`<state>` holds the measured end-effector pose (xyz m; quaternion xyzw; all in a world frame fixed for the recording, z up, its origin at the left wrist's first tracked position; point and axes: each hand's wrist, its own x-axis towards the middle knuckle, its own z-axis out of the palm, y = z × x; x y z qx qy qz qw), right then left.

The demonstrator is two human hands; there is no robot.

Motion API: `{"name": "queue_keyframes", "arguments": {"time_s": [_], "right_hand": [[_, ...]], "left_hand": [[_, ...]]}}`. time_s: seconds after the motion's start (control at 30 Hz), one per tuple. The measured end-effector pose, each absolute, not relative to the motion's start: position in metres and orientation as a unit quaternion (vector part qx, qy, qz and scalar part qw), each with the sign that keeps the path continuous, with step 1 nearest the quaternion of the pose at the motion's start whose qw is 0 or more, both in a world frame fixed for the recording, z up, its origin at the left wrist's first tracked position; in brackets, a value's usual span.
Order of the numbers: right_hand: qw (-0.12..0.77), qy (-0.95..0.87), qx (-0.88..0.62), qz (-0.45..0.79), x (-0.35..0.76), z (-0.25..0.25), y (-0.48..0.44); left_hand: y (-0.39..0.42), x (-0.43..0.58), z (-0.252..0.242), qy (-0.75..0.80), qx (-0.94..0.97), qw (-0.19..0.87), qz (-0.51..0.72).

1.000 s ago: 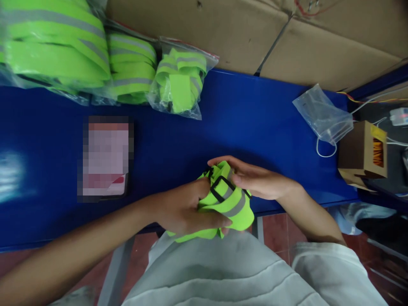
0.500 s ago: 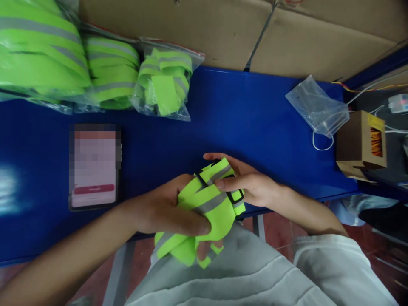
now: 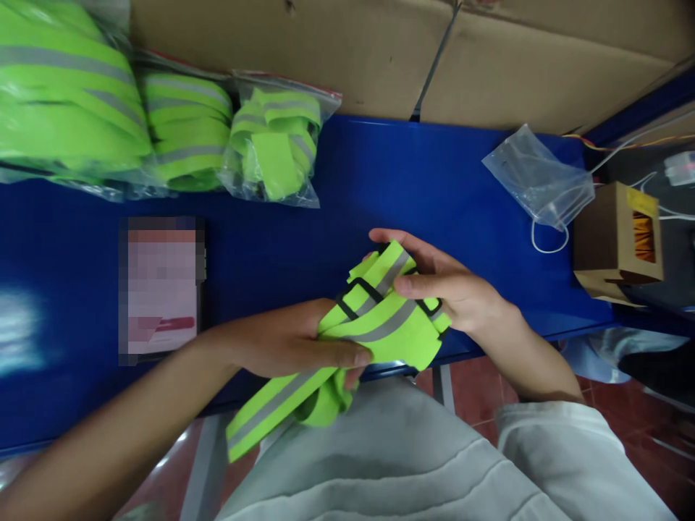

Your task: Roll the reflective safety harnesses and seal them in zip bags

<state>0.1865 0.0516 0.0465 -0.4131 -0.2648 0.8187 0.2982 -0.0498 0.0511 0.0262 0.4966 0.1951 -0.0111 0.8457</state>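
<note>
Both hands grip a bunched neon-green reflective strap [image 3: 388, 329] with grey stripes, just over the front edge of the blue table. My left hand [image 3: 309, 344] pinches it with the thumb on top and the fingers underneath, mostly hidden. From beneath that hand a loose strap end hangs down to the left. My right hand [image 3: 442, 278] holds the upper right part, thumb pressed on the strap and index finger stretched out behind. A black buckle [image 3: 358, 298] lies across the strap between the hands, and a second black buckle [image 3: 430, 305] shows below the right thumb.
Clear bags [image 3: 274, 145] of similar green straps line the back left of the blue table [image 3: 423, 181]. A phone [image 3: 163, 289] with a blurred screen lies at left. At right are an empty plastic bag [image 3: 537, 177], a white cable and a small cardboard box [image 3: 613, 239]. Large cartons [image 3: 337, 51] stand behind.
Both hands have shifted right and slightly up with the strap. The strap has spread out more: the left buckle now shows fully, and a longer loose end hangs to the lower left.
</note>
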Motion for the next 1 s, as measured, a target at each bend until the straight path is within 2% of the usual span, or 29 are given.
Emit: {"name": "queue_keyframes", "arguments": {"time_s": [0.17,0.37,0.47,0.53,0.7,0.87,1.0], "right_hand": [[0.319,-0.371,-0.425,0.762,0.188,0.043,0.051],[0.310,-0.528,-0.482,0.627,0.198,0.061,0.050],[0.283,-0.562,-0.482,0.610,0.200,0.067,0.046],[0.283,-0.560,-0.479,0.614,0.198,0.067,0.043],[0.356,-0.507,-0.483,0.619,0.195,0.062,0.043],[0.330,-0.399,-0.432,0.739,0.193,0.059,0.049],[0.299,-0.314,-0.411,0.802,0.186,0.050,0.054]], "left_hand": [[0.040,-0.046,0.023,0.254,0.533,0.805,0.055],[0.039,-0.042,0.016,0.266,0.554,0.783,0.098],[0.046,-0.043,0.017,0.235,0.572,0.777,0.120],[0.049,-0.044,0.018,0.199,0.577,0.783,0.120],[0.046,-0.042,0.021,0.217,0.587,0.775,0.088],[0.033,-0.036,0.019,0.174,0.451,0.872,0.076],[0.029,-0.035,0.017,0.181,0.459,0.865,0.090]]}}
